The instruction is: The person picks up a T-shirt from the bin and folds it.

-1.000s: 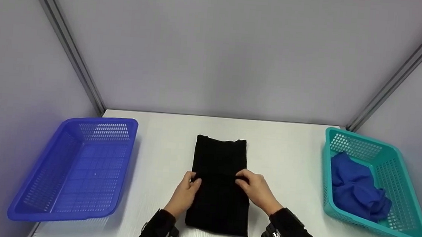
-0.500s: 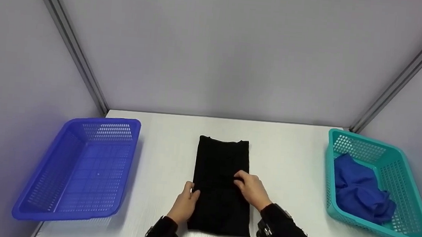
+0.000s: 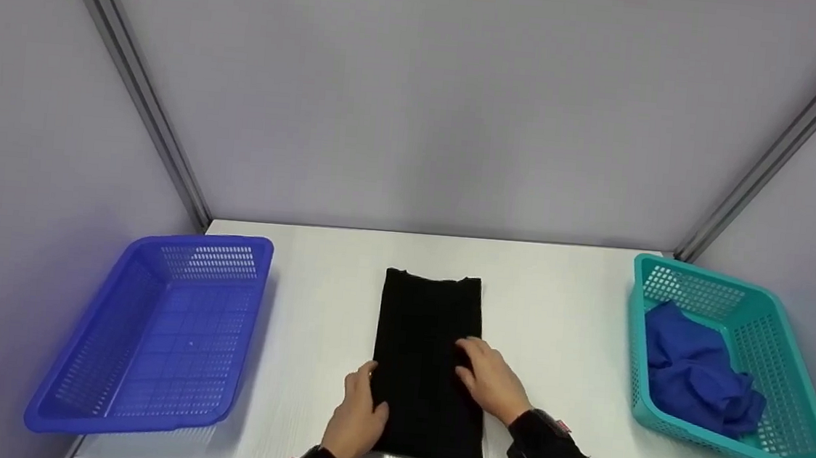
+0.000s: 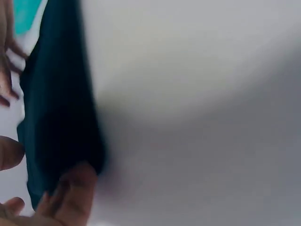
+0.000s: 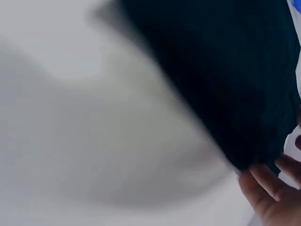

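Observation:
A black shirt (image 3: 427,398), folded into a long flat rectangle with a shallow neckline dip at its far end, lies mid-table in the head view. At its left edge is my left hand (image 3: 357,414), fingers loosely extended, thumb at the fabric. My right hand (image 3: 491,380) rests at the right edge, its thumb and fingers spread apart over the cloth. The left wrist view has the left fingers (image 4: 77,193) close along the shirt's side (image 4: 66,108). From the right wrist, fairly straight fingers (image 5: 270,183) touch a corner of the dark fabric (image 5: 225,84).
A blue plastic basket (image 3: 248,318) with nothing in it stands to the left on the white table (image 3: 556,292). On the right, a teal basket (image 3: 799,391) holds a crumpled blue cloth (image 3: 695,375). Grey panels (image 3: 446,115) wall in the back and sides.
My right thumb and fingers have parted from their pinch on the cloth. My left hand has slid nearer along the edge, and the crease across the shirt's middle no longer shows.

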Motion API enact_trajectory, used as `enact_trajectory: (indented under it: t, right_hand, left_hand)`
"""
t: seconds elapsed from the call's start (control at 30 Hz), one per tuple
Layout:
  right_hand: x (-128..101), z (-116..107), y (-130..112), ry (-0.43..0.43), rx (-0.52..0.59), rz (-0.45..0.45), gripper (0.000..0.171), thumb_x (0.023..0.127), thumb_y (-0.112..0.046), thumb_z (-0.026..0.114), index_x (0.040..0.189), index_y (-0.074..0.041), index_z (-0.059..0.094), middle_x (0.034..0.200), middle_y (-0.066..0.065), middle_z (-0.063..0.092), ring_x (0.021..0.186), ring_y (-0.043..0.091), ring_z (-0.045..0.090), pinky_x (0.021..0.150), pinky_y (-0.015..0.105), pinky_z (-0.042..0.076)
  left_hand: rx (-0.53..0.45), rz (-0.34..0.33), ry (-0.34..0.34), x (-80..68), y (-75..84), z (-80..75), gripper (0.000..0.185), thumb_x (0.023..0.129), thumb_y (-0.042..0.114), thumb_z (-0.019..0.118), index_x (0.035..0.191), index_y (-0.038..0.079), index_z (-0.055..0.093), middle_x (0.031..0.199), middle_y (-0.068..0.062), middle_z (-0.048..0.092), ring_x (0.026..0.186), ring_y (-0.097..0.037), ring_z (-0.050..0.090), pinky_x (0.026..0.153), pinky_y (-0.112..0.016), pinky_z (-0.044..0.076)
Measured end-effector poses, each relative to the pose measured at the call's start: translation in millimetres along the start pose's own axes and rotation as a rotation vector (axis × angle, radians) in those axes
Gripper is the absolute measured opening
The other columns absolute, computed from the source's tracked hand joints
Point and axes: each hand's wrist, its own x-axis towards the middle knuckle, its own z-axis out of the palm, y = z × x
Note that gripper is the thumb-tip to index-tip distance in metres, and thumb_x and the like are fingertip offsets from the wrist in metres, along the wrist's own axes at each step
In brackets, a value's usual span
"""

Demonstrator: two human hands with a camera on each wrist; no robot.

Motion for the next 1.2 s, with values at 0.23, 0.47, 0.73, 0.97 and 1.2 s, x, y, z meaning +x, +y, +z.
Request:
enact_trajectory:
  t: [0.23, 0.47, 0.73, 0.97, 1.2]
  right_hand:
    - [-44, -3, 3, 0.009, -0.192, -0.387, 0.041, 0.09, -0.015, 0.079, 0.128, -0.01, 0.064, 0.136, 0.012, 0.059, 0.128, 0.034, 0.055, 0.102, 0.047, 0.051]
    - [-78, 10, 10, 0.006, -0.204, -0.641, 0.041, 0.081, -0.024, 0.087, 0.114, -0.015, 0.065, 0.126, 0.007, 0.061, 0.122, 0.028, 0.059, 0.098, 0.04, 0.053]
    - [-94, 16, 23, 0.04, -0.258, -0.709, 0.035, 0.078, -0.026, 0.089, 0.102, -0.017, 0.064, 0.119, 0.005, 0.063, 0.117, 0.026, 0.063, 0.096, 0.034, 0.054]
    - [-92, 13, 21, 0.189, -0.314, -0.737, 0.026, 0.073, -0.011, 0.082, 0.093, -0.013, 0.066, 0.106, 0.003, 0.071, 0.103, 0.022, 0.07, 0.09, 0.032, 0.056]
    - [-85, -3, 15, 0.221, -0.064, -0.473, 0.028, 0.078, 0.001, 0.077, 0.101, -0.011, 0.066, 0.097, -0.003, 0.07, 0.086, 0.009, 0.068, 0.073, 0.021, 0.055]
  left_hand:
    - [0.366, 0.254, -0.033, -19.8, -14.9, -4.9, 0.029, 0.089, 0.008, 0.075, 0.112, 0.017, 0.059, 0.122, -0.008, 0.042, 0.088, -0.019, 0.046, 0.064, -0.033, 0.043]
    - [0.599, 0.581, -0.058, -25.2, -29.3, -13.2, 0.016, 0.089, 0.017, 0.077, 0.09, 0.021, 0.062, 0.104, 0.003, 0.052, 0.094, -0.02, 0.048, 0.077, -0.035, 0.044]
    - [0.698, 0.832, -0.085, -25.1, -39.5, -25.1, 0.02, 0.083, 0.024, 0.082, 0.092, 0.02, 0.065, 0.099, 0.005, 0.058, 0.088, -0.016, 0.055, 0.073, -0.032, 0.047]
    - [0.881, 1.019, 0.089, -18.1, -44.8, -23.5, 0.019, 0.08, 0.018, 0.078, 0.084, 0.017, 0.06, 0.091, 0.004, 0.056, 0.082, -0.016, 0.054, 0.069, -0.03, 0.043]
    - [0.556, 0.845, 0.142, -17.2, -28.3, -31.3, 0.02, 0.076, 0.008, 0.068, 0.089, 0.015, 0.055, 0.093, 0.005, 0.062, 0.086, -0.015, 0.061, 0.076, -0.031, 0.05]
